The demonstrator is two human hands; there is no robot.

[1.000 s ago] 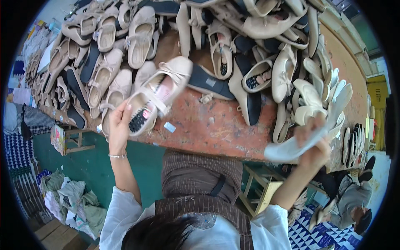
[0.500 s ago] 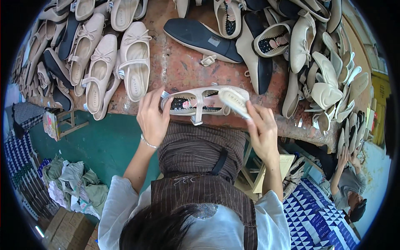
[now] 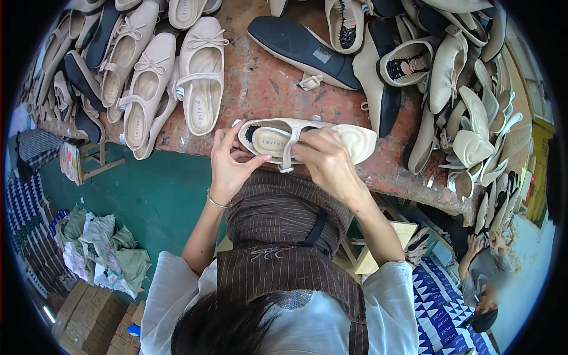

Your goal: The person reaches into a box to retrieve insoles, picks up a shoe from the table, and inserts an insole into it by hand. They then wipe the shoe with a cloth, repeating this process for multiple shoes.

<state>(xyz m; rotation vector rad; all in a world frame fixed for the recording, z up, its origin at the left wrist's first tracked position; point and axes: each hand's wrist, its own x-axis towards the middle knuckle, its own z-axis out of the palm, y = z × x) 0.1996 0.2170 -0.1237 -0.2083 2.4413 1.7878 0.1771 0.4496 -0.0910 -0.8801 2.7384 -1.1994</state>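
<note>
A beige strapped shoe lies sideways at the table's near edge, heel to the left, opening upward. My left hand grips its heel end, thumb along the near rim and fingers on the far side. Inside the heel sits the printed back part of a cream insole, running under the strap. The insole's wide front part appears over the toe, right of my right hand. That hand is closed on the insole's middle, beside the strap; its fingertips are partly hidden.
Finished-looking beige shoes with bows stand at the left. A shoe lying sole-out is beyond my hands. More shoes and a pile of loose insoles fill the right side. Another person is at the lower right.
The insole, held above the toe before, has moved left and down, its heel part now inside the shoe. My right hand has moved left over the opening. My left hand still holds the heel.
</note>
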